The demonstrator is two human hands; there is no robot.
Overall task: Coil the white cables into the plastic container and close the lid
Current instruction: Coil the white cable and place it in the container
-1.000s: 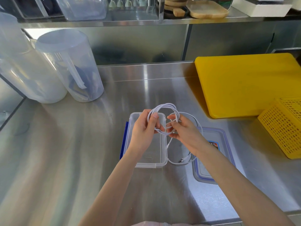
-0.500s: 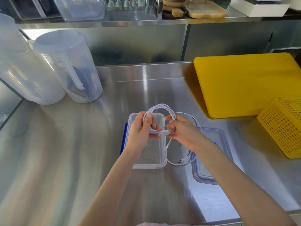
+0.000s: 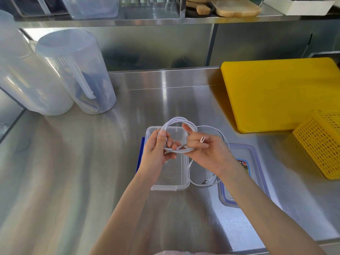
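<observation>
A coiled white cable (image 3: pixel 176 120) is held above the clear plastic container (image 3: pixel 182 173), which stands open and holds nothing. My left hand (image 3: pixel 156 153) pinches the coil's left side. My right hand (image 3: pixel 207 153) grips the coil's right side, with the cable's plug end (image 3: pixel 202 139) sticking out between its fingers. A second white cable (image 3: pixel 207 182) lies loose on the counter between the container and the blue-rimmed lid (image 3: pixel 252 155), which lies flat to the right, partly hidden by my right forearm.
Two tall translucent pitchers (image 3: pixel 77 70) stand at the back left. A yellow cutting board (image 3: pixel 283 92) and a yellow mesh basket (image 3: pixel 323 144) are on the right. A shelf (image 3: pixel 165 21) with containers runs across the back of the steel counter (image 3: pixel 73 172).
My right hand has turned and brought the cable's plug end up between its fingers. The coil has tightened slightly in both hands. The container and lid have not moved.
</observation>
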